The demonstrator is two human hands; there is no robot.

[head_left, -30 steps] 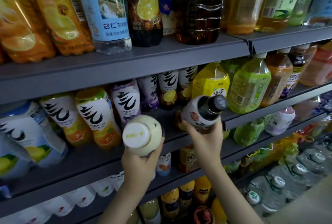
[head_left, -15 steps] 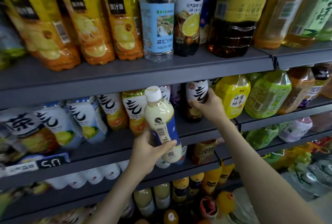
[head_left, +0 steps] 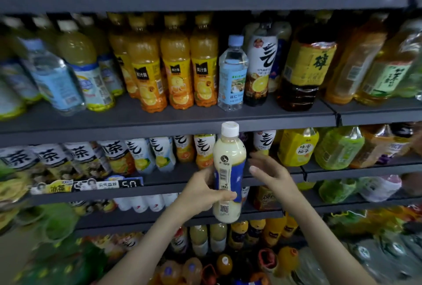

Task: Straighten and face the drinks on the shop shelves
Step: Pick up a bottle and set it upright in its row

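The left hand (head_left: 202, 195) grips the milky bottle (head_left: 228, 159) upright just in front of the shelf (head_left: 159, 191) edge, the right hand (head_left: 271, 175) open beside it, so I would turn its barcode side backward before placing it, though its slot on the shelf is hidden and the shelf's left end is blurred.

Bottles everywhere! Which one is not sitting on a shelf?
The creamy white-capped bottle, gripped in the left hand; every other one sits on the shelves.

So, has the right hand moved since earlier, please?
Yes: the right hand has let go of the white-labelled bottle on the middle shelf and pulled back from it.
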